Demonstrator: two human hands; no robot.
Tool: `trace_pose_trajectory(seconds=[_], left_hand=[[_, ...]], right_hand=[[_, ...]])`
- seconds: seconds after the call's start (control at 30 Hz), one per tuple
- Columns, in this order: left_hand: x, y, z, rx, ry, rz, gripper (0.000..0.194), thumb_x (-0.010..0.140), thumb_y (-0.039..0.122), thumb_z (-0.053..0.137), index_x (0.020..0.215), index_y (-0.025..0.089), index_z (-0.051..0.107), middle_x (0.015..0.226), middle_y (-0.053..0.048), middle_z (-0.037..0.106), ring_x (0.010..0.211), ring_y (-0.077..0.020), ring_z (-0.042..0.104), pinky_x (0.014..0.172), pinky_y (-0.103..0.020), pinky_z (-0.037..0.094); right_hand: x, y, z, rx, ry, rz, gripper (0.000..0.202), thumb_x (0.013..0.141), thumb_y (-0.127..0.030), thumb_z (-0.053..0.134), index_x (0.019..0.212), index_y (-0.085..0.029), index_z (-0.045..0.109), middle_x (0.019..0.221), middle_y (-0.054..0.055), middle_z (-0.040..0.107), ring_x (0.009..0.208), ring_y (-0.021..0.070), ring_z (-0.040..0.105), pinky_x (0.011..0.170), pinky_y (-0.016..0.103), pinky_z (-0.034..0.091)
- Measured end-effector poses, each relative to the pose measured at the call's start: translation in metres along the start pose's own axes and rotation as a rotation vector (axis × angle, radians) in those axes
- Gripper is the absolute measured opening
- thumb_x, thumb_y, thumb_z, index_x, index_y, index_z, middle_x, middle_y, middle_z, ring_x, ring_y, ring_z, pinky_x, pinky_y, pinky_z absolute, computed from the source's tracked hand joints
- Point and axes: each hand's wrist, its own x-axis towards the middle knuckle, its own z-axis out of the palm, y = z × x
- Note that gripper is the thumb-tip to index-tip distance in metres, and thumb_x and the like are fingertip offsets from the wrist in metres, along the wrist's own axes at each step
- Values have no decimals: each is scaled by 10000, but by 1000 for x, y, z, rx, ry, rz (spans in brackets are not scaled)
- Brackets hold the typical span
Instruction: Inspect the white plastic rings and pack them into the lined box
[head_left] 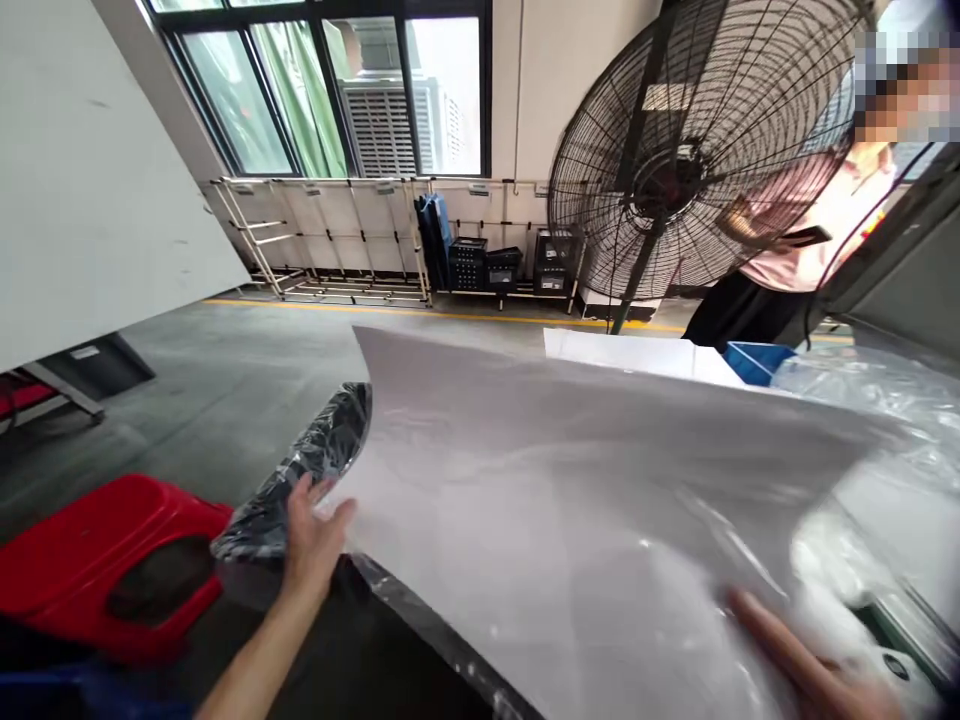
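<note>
A large pale grey sheet (540, 480) with a glossy, film-like surface spreads across the middle, its edges curling. Beneath its left side shows a dark item wrapped in clear plastic (326, 435). My left hand (315, 530) is at the sheet's left edge, beside the wrapped item, with its fingers spread. At the lower right, my right hand (795, 650) is blurred and lies against the sheet; its fingertips are partly hidden, and I cannot make out whether they grip it.
A red stool (112, 540) stands at the left. Behind the sheet are a white box (637, 355), a blue bin (757, 362) and a large fan (667, 180). Clear plastic (885, 400) lies at the right. A person in a pink shirt (832, 220) stands behind the fan.
</note>
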Motion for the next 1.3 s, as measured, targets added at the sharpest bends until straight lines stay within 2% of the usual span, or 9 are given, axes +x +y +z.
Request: trace_pose_trajectory(seconds=[0.07, 0.17, 0.23, 0.33, 0.53, 0.77, 0.97, 1.17, 1.3], left_hand=[[31, -3, -24, 228, -1, 48, 897, 671, 374, 649, 1506, 124, 436, 1575, -189, 468, 1416, -378, 512, 1217, -509, 389], [63, -5, -51, 565, -115, 66, 635, 650, 386, 625, 1223, 121, 690, 1415, -199, 631, 1372, -442, 549, 1221, -557, 356], [74, -7, -61, 765, -204, 65, 533, 639, 420, 634, 1084, 150, 751, 1304, -197, 713, 1331, -493, 575, 1188, -628, 356], [81, -11, -69, 1014, -302, 64, 529, 644, 482, 631, 1038, 162, 780, 1283, -218, 737, 1300, -542, 585, 1129, -691, 365], [82, -10, -72, 1281, -410, 82, 703, 764, 570, 502, 1287, 152, 715, 1419, -199, 672, 1338, -478, 573, 1109, -610, 401], [85, -1, -76, 1390, -482, 116, 796, 836, 578, 409, 1451, 103, 580, 1522, -214, 578, 1394, -461, 524, 1099, -541, 431], [98, -3, -64, 1426, -594, 77, 840, 879, 572, 485, 1532, 44, 475, 1569, -253, 512, 1436, -485, 477, 1162, -574, 390], [115, -21, -31, 1392, -859, 56, 512, 976, 425, 657, 1409, 160, 584, 1494, -155, 589, 1375, -328, 563, 1164, -582, 429], [129, -40, -15, 1382, -1002, -32, 399, 969, 344, 698, 1320, 168, 628, 1371, -119, 647, 1220, -288, 650, 1028, -526, 560]], right_hand=[[4, -9, 34, 107, -82, 163, 575, 637, -487, 960, 1039, -112, 790, 839, 136, 809, 787, 387, 778, 599, 415, 649], [19, -15, 96, 322, -210, 264, 628, 558, -429, 990, 1047, -102, 769, 837, 114, 817, 755, 355, 782, 628, 391, 645], [32, -12, 129, 333, -292, 269, 599, 584, -430, 977, 1031, -94, 763, 807, 113, 812, 719, 335, 779, 618, 380, 636], [49, 0, 159, 283, -359, 279, 571, 624, -458, 949, 1021, -89, 767, 812, 122, 811, 732, 327, 780, 642, 378, 634], [70, 19, 181, 227, -393, 214, 516, 633, -490, 913, 952, -113, 767, 767, 105, 800, 706, 313, 769, 622, 360, 613], [86, 4, 192, 156, -421, 41, 537, 648, -502, 886, 1021, -130, 781, 860, 96, 810, 788, 297, 765, 669, 340, 601], [112, 9, 233, -44, -356, -112, 457, 732, -478, 759, 1003, -111, 786, 888, 115, 807, 873, 318, 759, 732, 348, 578], [114, 27, 256, -385, -278, -208, 277, 769, -398, 762, 671, -141, 723, 676, 156, 739, 757, 349, 735, 653, 355, 509], [94, 31, 245, -530, -266, -326, 287, 810, -412, 770, 735, -138, 730, 892, 203, 746, 849, 347, 730, 713, 356, 517]])
